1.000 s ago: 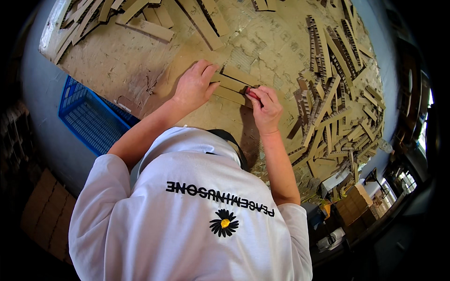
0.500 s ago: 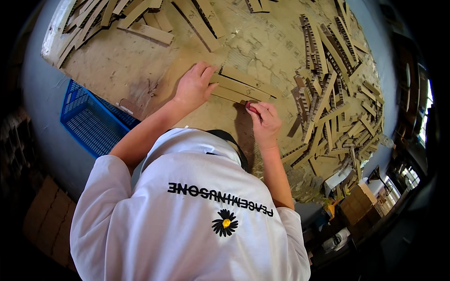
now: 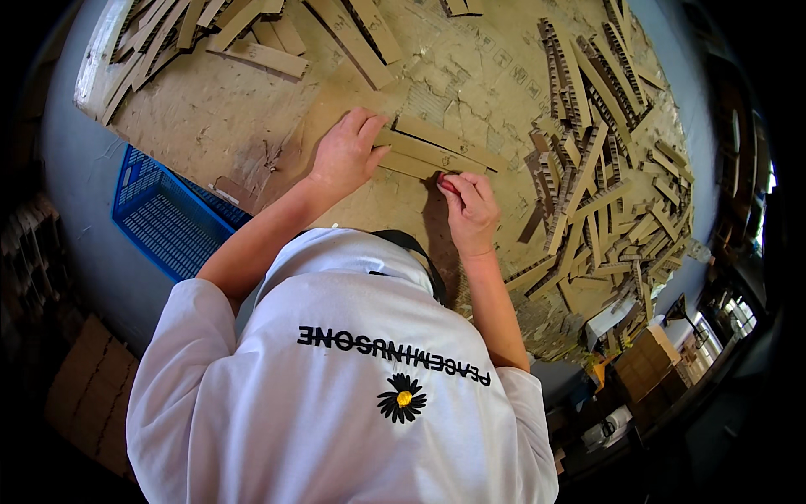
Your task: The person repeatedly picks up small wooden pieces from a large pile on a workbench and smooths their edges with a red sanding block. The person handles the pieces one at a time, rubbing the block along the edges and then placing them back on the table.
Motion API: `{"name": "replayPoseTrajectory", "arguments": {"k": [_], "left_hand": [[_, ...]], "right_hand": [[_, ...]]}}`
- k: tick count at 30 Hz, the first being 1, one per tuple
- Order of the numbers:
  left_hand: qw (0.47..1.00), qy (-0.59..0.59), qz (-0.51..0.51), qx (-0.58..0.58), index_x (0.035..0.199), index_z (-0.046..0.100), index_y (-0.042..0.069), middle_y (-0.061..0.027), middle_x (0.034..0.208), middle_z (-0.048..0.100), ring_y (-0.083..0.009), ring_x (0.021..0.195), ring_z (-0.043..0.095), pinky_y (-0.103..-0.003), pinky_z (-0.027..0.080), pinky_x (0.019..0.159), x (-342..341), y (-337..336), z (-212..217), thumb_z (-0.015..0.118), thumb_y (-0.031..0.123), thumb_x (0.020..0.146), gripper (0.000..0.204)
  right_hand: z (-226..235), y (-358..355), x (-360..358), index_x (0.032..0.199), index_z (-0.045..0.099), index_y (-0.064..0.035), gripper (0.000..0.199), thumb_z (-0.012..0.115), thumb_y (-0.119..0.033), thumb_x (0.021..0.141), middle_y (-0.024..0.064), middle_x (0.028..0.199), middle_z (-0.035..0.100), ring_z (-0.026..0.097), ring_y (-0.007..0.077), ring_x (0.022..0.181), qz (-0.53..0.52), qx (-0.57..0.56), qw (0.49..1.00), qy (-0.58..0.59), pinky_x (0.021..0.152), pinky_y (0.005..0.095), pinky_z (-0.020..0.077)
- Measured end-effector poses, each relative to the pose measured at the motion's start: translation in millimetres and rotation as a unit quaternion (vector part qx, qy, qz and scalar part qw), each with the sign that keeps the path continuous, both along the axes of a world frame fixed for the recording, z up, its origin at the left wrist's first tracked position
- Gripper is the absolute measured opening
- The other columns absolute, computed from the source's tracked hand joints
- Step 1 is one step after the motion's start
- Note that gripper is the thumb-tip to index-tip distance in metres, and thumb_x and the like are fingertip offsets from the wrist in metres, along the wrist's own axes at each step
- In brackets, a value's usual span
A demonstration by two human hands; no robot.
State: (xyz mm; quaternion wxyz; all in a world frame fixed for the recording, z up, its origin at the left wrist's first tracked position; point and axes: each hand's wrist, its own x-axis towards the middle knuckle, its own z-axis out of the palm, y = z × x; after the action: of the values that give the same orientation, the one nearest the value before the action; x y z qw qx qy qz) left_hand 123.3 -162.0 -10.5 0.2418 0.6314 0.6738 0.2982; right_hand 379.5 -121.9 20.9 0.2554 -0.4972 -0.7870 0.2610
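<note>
The left hand (image 3: 344, 155) is pressing flat and open on the cardboard strips (image 3: 437, 151) lying mid-tabletop (image 3: 210, 109). The right hand (image 3: 470, 210) is pinching a small red tool (image 3: 447, 185), now slid lower along the strips' near edge, so the cutting is moving along.

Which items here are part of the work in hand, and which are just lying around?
In use:
left hand pressing the flat cardboard strips
right hand with a small red tool at the strips' edge

Lying about:
blue crate
notched strip pile
loose strip heap
</note>
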Motion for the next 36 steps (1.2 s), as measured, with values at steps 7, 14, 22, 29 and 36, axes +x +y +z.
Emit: {"name": "replayPoseTrajectory", "arguments": {"k": [7,14,22,29,36], "left_hand": [[1.0,0.003,-0.003,0.007,0.127,0.062,0.006,-0.0145,0.119,0.061,-0.038,0.112,0.061,-0.047,0.053,0.093,0.2,2.0,3.6,0.08,0.015,0.083,0.048],[0.991,0.063,-0.114,0.029,0.14,0.056,0.006,-0.0142,0.144,0.053,-0.0416,0.135,0.047,-0.056,0.04,0.111,1.3,9.6,26.2,0.087,0.024,0.077,0.073],[0.97,0.125,-0.206,-0.025,0.155,0.043,0.009,-0.0148,0.16,0.039,-0.043,0.151,0.032,-0.058,0.027,0.125,19.7,21.5,20.9,0.092,0.028,0.071,0.099],[0.953,0.158,-0.259,-0.009,0.154,0.044,0.007,-0.0169,0.155,0.043,-0.0415,0.146,0.037,-0.058,0.029,0.123,19.4,40.8,22.2,0.089,0.026,0.073,0.095],[0.949,0.17,-0.257,-0.066,0.151,0.048,0.005,-0.0204,0.142,0.051,-0.0416,0.137,0.045,-0.054,0.031,0.121,-28.6,52.1,58.7,0.084,0.017,0.067,0.092]], "right_hand": [[-3.5,3.8,2.8,0.094,0.078,-0.0127,0.019,0.086,-0.007,0.078,0.0037,0.096,0.07,0.071,0.0253,0.078,0.006,-0.003,1.0,-0.002,0.068,0.0348,0.0562],[-6.9,2.8,3.4,0.094,0.079,-0.013,0.018,0.085,-0.007,0.078,0.0032,0.096,0.071,0.071,0.0256,0.078,0.005,0.0,1.0,-0.006,0.068,0.0349,0.0568],[-3.6,2.3,4.0,0.096,0.078,-0.0152,0.02,0.084,-0.009,0.078,0.0015,0.099,0.071,0.071,0.0244,0.079,0.021,0.02,0.999,-0.018,0.067,0.0344,0.0573],[-11.3,1.9,6.5,0.096,0.076,-0.0175,0.016,0.082,-0.015,0.082,-0.0005,0.099,0.071,0.072,0.0241,0.079,0.02,0.024,1.0,-0.002,0.065,0.0349,0.0572],[22.9,-24.7,13.2,0.097,0.077,-0.0066,0.016,0.082,-0.005,0.082,0.0092,0.096,0.069,0.069,0.0261,0.079,-0.058,-0.045,0.984,0.165,0.068,0.0337,0.0558]]}}
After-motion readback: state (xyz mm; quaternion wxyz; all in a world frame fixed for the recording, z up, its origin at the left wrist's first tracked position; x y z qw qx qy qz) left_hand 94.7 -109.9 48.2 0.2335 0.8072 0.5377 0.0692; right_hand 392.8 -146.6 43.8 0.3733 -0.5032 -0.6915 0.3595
